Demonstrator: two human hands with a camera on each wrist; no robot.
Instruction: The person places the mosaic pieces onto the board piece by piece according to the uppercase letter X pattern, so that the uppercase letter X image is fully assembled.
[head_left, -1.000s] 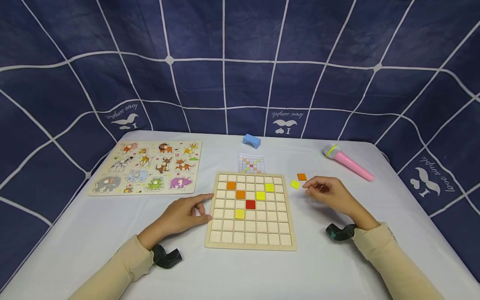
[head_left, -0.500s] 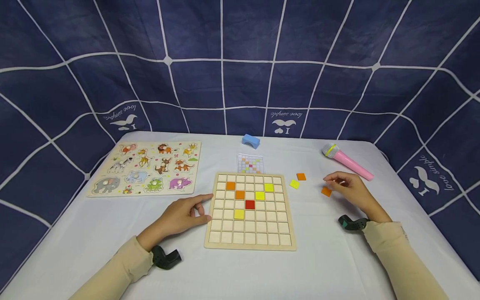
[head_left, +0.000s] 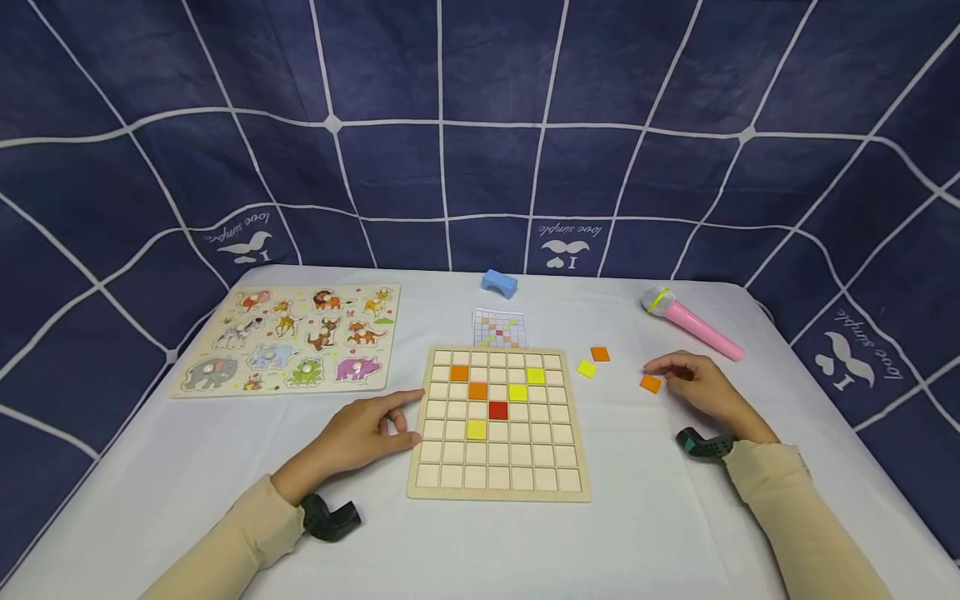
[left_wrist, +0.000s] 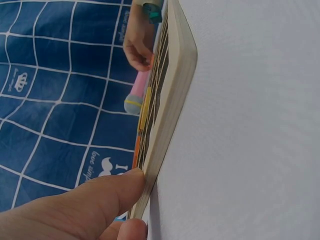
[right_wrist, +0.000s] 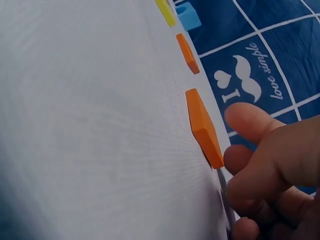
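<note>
My left hand [head_left: 367,433] touches the left edge of a wooden grid board [head_left: 498,490] with the index fingertip and thumb. In the left wrist view the thumb [left_wrist: 95,202] lies against the board's rim [left_wrist: 172,105]. On the board sit two orange tiles, a red tile [head_left: 498,410] and several yellow ones. My right hand [head_left: 697,383] hovers beside a loose orange tile [head_left: 650,383], fingers loosely bent and holding nothing. The right wrist view shows the fingertips close to that tile [right_wrist: 202,125]; whether they touch it I cannot tell.
Another orange tile [head_left: 600,354] and a yellow tile [head_left: 587,368] lie right of the board. Behind it are a small pattern card [head_left: 499,327] and a blue arch block [head_left: 499,283]. An animal puzzle [head_left: 288,337] lies left, a pink microphone [head_left: 697,323] at the back right.
My right hand has moved right, away from the yellow tile, and an orange tile has come into sight beside it. My left hand stays at the board's edge.
</note>
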